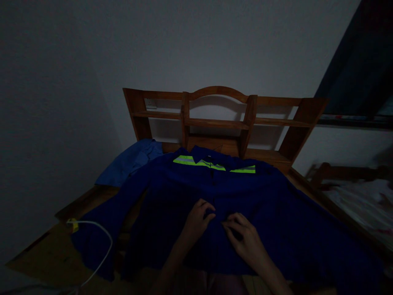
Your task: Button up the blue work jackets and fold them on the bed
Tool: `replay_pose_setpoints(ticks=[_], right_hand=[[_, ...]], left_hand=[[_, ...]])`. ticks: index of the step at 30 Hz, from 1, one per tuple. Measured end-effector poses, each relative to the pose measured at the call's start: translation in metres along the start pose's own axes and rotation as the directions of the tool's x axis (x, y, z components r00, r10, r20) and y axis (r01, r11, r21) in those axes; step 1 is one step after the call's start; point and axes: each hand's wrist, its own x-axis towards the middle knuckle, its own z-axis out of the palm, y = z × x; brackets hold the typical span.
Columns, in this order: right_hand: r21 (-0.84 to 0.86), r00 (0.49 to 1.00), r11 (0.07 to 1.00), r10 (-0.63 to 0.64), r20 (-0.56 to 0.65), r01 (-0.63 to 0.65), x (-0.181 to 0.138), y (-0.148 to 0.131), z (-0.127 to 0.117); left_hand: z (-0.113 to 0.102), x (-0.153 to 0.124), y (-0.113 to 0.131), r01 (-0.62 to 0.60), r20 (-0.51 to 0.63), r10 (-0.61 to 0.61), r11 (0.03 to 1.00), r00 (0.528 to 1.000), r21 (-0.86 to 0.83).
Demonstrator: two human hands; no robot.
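Note:
A dark blue work jacket (181,196) with a collar and yellow-green and grey reflective strips across the chest lies spread out, front side up. Over its left-of-middle front is my left hand (197,218), its fingers curled and a small gap showing between thumb and forefinger. My right hand (244,235) is just across the front opening, with thumb and fingertips pinched together at the jacket's cloth. A short space separates the two hands. Dim light hides the finer details at the fingertips.
A wooden shelf unit (216,122) stands behind the jacket against the wall. Lighter blue cloth (132,162) lies at the back left. A white cable (107,235) with a yellow tag (73,225) crosses the left sleeve. Pale bedding (365,205) is at the right.

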Motion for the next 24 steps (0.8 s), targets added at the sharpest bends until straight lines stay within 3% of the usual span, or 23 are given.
replay_pose_setpoints(ticks=[7,11,15,19,24], right_hand=[[-0.201,0.998,0.978,-0.055,0.0,0.054,-0.001,-0.006,0.01],[0.039,0.998,0.998,0.055,-0.035,-0.054,0.001,-0.005,0.005],[0.276,0.991,0.954,0.131,-0.035,-0.116,0.006,-0.002,-0.005],[0.278,0.996,0.958,0.082,-0.043,-0.066,0.012,-0.004,-0.01],[0.286,0.998,0.957,0.057,-0.02,-0.049,0.024,-0.005,-0.013]], left_hand=[[0.0,0.003,0.002,0.009,0.001,-0.009,1.0,1.0,0.03],[-0.003,-0.001,0.008,0.014,-0.017,-0.014,1.0,1.0,-0.001],[0.0,-0.008,0.022,0.085,-0.068,-0.096,0.985,0.993,-0.147],[0.011,-0.009,0.029,0.15,-0.035,-0.168,0.94,0.985,-0.308],[0.022,-0.011,0.017,0.077,-0.042,-0.098,0.934,0.994,-0.348]])
